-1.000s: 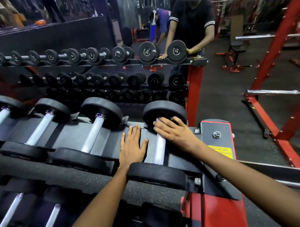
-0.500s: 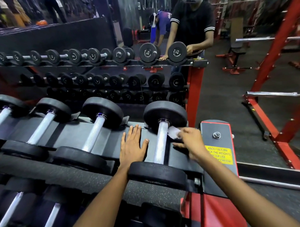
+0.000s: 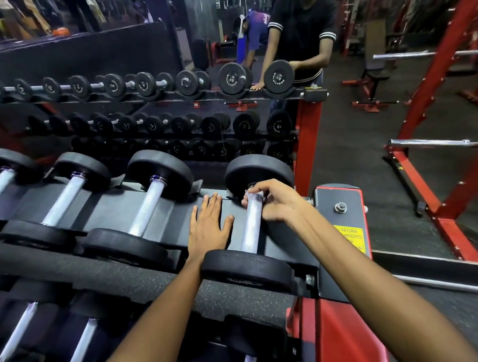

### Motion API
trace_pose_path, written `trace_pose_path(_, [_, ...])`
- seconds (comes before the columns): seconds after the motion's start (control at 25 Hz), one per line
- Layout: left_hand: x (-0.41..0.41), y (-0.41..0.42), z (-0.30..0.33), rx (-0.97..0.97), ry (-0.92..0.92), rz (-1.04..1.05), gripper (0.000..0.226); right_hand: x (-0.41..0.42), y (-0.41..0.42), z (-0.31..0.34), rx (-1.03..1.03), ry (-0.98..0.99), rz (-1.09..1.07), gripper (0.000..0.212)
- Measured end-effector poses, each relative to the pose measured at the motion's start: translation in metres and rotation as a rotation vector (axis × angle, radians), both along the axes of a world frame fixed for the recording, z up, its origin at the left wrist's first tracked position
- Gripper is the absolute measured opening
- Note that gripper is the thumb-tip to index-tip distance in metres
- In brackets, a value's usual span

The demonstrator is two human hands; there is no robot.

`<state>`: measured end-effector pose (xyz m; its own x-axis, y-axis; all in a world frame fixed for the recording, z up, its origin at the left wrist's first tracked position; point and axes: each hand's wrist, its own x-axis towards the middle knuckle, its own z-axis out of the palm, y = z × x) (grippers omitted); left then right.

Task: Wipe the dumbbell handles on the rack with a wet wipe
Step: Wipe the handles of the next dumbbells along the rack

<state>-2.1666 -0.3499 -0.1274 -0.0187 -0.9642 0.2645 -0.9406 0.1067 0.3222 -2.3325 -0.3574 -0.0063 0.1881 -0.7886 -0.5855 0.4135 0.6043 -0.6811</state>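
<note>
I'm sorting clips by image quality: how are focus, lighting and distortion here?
Head view: dim gym light, the background murky; wide-angle bending curves the red frame and rack edges; the right hand, the left hand and the nearest dumbbell handle read fairly sharp, while lower-left dumbbells smear into blur.

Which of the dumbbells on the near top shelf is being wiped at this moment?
The rightmost dumbbell, beside the red end post: the right hand curls around the far end of its handle; the others go untouched.

Left hand (image 3: 207, 228) fills the tray gap beside the rightmost handle (image 3: 252, 224) — handle's lower half bare.
</note>
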Motion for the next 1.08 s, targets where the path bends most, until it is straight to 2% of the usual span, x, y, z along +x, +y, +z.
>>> trace_pose_path(0.16, [0.000, -0.001, -0.003, -0.007, 0.003, -0.005, 0.070, 0.007, -0.005, 0.004, -0.101, 0.229, -0.038, 0.036])
trace_pose_path(0.2, [0.000, -0.001, -0.002, -0.002, 0.009, -0.004, 0.071, 0.006, -0.008, 0.000, -0.073, 0.205, -0.030, 0.031])
trace_pose_path(0.32, [0.000, 0.000, -0.002, 0.010, 0.016, -0.001, 0.071, -0.002, -0.007, -0.009, -0.026, -0.045, -0.013, 0.017])
trace_pose_path(0.36, [0.001, 0.000, -0.002, 0.009, 0.014, -0.001, 0.071, -0.002, -0.006, -0.014, -0.054, 0.003, -0.027, 0.013])
trace_pose_path(0.4, [0.001, -0.001, -0.002, 0.005, 0.012, -0.001, 0.070, -0.002, -0.005, -0.022, -0.111, 0.109, -0.053, 0.013])
trace_pose_path(0.48, [0.001, -0.001, -0.003, -0.002, 0.022, -0.001, 0.065, -0.007, 0.003, -0.038, -0.334, 0.497, -0.189, 0.022])
trace_pose_path(0.56, [0.001, 0.001, -0.003, -0.008, 0.035, 0.001, 0.063, -0.014, 0.013, -0.040, -0.730, 0.922, -0.201, 0.016])
trace_pose_path(0.64, [0.000, 0.000, 0.001, -0.001, 0.032, 0.000, 0.063, -0.013, 0.014, -0.020, -1.176, 1.209, -0.015, 0.011])
trace_pose_path(0.68, [0.000, -0.001, 0.002, 0.005, 0.022, -0.001, 0.063, -0.008, 0.009, -0.009, -1.387, 1.320, 0.151, 0.011])
trace_pose_path(0.76, [0.001, 0.000, 0.003, 0.012, -0.004, -0.001, 0.062, 0.007, -0.010, 0.008, -1.754, 1.548, 0.669, 0.010])
trace_pose_path(0.8, [0.001, 0.001, 0.003, 0.021, -0.008, -0.002, 0.062, 0.008, -0.023, 0.010, -1.865, 1.641, 0.962, 0.012])
trace_pose_path(0.84, [0.001, 0.002, 0.003, 0.031, -0.006, -0.003, 0.062, 0.002, -0.031, 0.012, -1.877, 1.717, 1.205, 0.015])
trace_pose_path(0.88, [0.001, 0.002, 0.003, 0.037, 0.000, -0.006, 0.063, -0.010, -0.035, 0.011, -1.869, 1.744, 1.321, 0.019])
trace_pose_path(1.0, [0.000, 0.002, 0.002, 0.014, 0.011, 0.002, 0.063, -0.031, -0.034, 0.007, -2.035, 1.895, 1.248, 0.036])
trace_pose_path(1.04, [0.000, 0.001, 0.001, 0.008, 0.005, 0.001, 0.063, -0.027, -0.035, 0.002, -2.125, 1.941, 1.181, 0.035])
trace_pose_path(1.08, [0.000, 0.000, 0.001, 0.008, -0.001, -0.001, 0.063, -0.019, -0.034, 0.000, -2.097, 1.994, 1.240, 0.030])
